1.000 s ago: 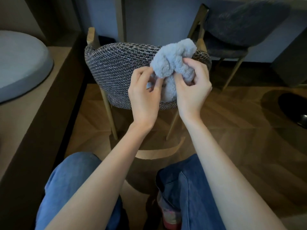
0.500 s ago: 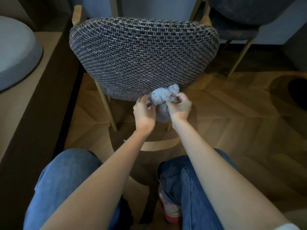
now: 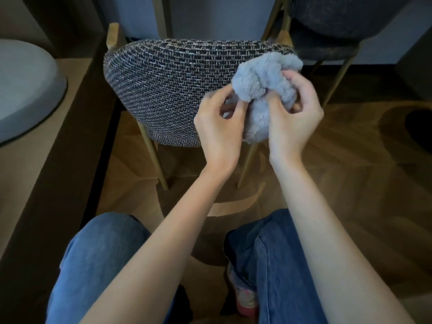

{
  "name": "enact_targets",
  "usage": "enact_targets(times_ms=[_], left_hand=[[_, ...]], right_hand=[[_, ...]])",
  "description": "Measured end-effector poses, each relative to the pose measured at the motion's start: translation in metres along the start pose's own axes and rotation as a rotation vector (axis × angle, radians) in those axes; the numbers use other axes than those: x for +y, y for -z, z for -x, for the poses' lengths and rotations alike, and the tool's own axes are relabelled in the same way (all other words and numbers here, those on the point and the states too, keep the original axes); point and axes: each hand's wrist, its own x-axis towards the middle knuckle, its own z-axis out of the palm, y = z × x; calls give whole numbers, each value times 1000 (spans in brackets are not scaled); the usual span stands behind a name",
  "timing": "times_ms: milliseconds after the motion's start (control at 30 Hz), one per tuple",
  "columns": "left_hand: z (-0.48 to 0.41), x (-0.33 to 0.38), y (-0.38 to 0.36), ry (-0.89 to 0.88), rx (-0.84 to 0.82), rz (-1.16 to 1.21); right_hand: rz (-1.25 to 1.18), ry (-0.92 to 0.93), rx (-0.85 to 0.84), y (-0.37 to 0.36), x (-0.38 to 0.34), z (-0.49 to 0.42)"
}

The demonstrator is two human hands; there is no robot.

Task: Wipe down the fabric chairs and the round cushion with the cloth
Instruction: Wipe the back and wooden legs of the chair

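You hold a fluffy light-blue cloth (image 3: 264, 78) in both hands. Your left hand (image 3: 219, 127) pinches the lower left side of the cloth, with its fingers curled in. Your right hand (image 3: 294, 118) curls around the right side, so each grip is closed on the cloth. The cloth is bunched up like a ball. It sits in front of the right end of the woven grey chair back (image 3: 163, 90), near the top edge. You cannot tell if it touches the chair. A darker chair (image 3: 327, 19) stands behind, at the top right. The round grey cushion (image 3: 23, 90) lies on a wooden ledge (image 3: 35, 183) at the left, well apart from your hands. Your blue jeans (image 3: 98, 253) show below, over the wooden floor (image 3: 350, 183).
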Motion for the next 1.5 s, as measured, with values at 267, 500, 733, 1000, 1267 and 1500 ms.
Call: enact_targets(times_ms=[267, 500, 733, 1000, 1267, 1500], left_hand=[[13, -50, 2, 133, -151, -248], [26, -70, 4, 413, -282, -301], [15, -6, 40, 148, 6, -3], [-15, 33, 65, -6, 142, 42], [2, -41, 59, 175, 19, -132], [14, -95, 56, 520, -236, -274]], right_hand=[[97, -350, -54, -1, 81, 22], [169, -522, -141, -3, 93, 34], [91, 17, -272, -4, -8, 31], [66, 114, -202, -41, -47, 30], [171, -103, -276, -38, 34, 57], [316, -430, -327, -39, 99, 80]])
